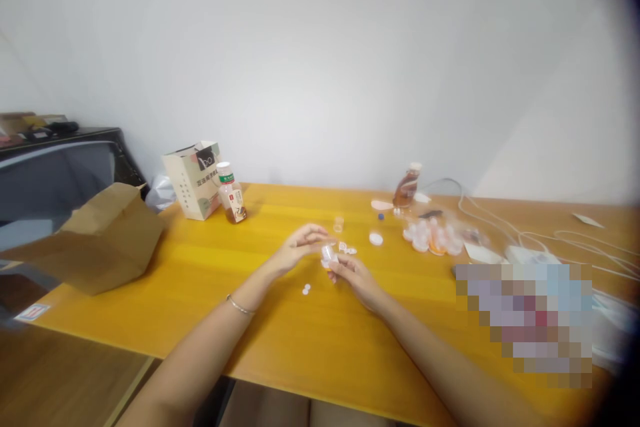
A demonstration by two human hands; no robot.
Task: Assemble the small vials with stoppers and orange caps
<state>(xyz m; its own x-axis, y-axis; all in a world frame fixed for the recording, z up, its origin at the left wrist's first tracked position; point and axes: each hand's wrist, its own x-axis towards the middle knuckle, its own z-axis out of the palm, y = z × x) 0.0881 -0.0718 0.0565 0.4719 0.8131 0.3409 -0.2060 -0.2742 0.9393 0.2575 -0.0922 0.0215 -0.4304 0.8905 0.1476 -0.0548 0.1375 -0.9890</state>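
Observation:
Both my hands meet over the middle of the yellow wooden table [200,280]. My right hand [353,276] is closed around a small clear plastic container [327,254], held up off the table. My left hand [300,247], a thin bracelet on its wrist, reaches to the container's top with its fingers pinched together at it. Two tiny white discs [305,289] lie on the table just below my hands. Small white pieces [347,248] lie just beyond the container.
A small clear cup [339,223], a white cap [376,238] and a cluster of small clear containers [433,237] lie to the right. A drink bottle [231,194], a paper carton [193,179], a brown bag [100,237], a tilted brown bottle [406,188] and white cables [550,240] surround them.

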